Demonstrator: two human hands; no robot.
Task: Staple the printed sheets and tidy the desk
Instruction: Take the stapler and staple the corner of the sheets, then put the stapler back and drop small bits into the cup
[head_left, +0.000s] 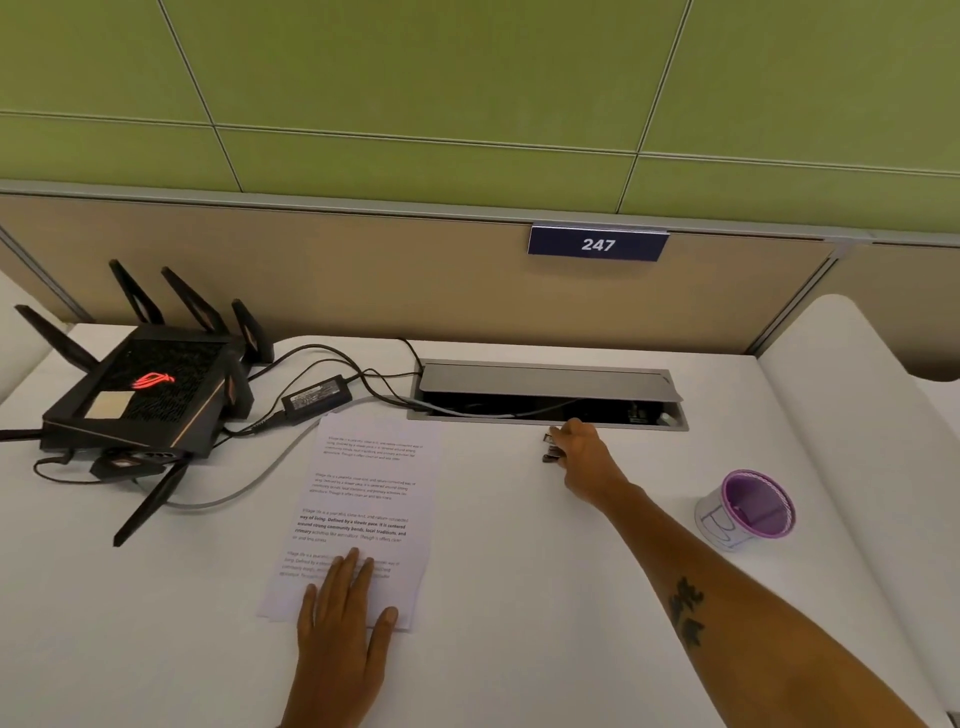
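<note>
The printed sheets (363, 499) lie in a stack on the white desk (519, 597), text facing up. My left hand (343, 608) rests flat on the stack's near edge, fingers straight. My right hand (587, 457) reaches far across the desk, and its fingers curl around a small dark stapler (550, 449) that lies just in front of the cable tray. Most of the stapler is hidden by the hand.
A black router (140, 395) with antennas stands at the back left, with a power brick (317, 399) and cables beside it. An open cable tray (545, 395) is set into the desk's back. A purple-rimmed pen cup (748, 512) stands at the right.
</note>
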